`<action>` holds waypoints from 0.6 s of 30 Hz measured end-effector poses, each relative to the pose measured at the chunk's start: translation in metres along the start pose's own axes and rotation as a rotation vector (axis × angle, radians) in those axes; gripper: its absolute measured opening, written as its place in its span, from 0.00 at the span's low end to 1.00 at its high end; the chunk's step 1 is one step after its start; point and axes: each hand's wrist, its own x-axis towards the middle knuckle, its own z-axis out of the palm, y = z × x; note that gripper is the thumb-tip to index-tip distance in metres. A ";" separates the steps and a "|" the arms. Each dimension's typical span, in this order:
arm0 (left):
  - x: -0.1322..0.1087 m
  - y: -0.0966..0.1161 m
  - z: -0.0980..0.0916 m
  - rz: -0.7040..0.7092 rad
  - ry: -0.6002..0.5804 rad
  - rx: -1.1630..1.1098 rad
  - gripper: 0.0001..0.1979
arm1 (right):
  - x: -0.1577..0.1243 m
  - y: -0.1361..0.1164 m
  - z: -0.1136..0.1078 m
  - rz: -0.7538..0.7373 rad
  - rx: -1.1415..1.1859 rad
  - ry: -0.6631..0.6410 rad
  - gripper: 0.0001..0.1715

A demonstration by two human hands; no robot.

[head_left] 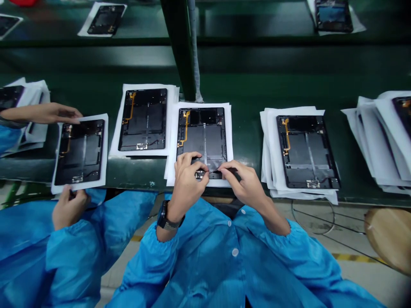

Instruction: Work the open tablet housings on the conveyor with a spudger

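An opened tablet with its back parts showing lies on white sheets in front of me. It has black batteries, an orange flex cable along its left side and a pale strip down the middle. My left hand rests over its lower edge, thumb and forefinger closed at one end of a thin dark cable. My right hand pinches the cable's other end near the lower right corner. A small circuit board shows partly under my left fingers.
Another opened tablet lies close at left, one more on stacked sheets at right. A co-worker's hands hold a tablet farther left. A green post rises behind my tablet. A round wooden stool stands at lower right.
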 end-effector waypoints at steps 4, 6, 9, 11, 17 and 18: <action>-0.001 0.001 0.001 -0.052 0.024 0.013 0.07 | 0.001 -0.002 0.004 0.065 0.048 0.022 0.08; -0.002 0.002 0.001 -0.082 0.036 0.017 0.09 | 0.001 -0.002 0.007 0.090 0.073 0.035 0.09; -0.002 0.002 0.003 -0.105 0.061 0.020 0.12 | 0.002 -0.001 0.011 0.110 0.087 0.045 0.09; -0.003 0.003 0.004 -0.110 0.074 0.027 0.13 | 0.003 -0.001 0.013 0.113 0.086 0.042 0.09; -0.005 0.003 0.003 -0.129 0.077 0.024 0.14 | 0.006 -0.004 0.011 0.120 0.080 0.020 0.08; -0.006 0.003 0.003 -0.129 0.072 0.021 0.14 | 0.006 -0.004 0.011 0.117 0.075 0.023 0.08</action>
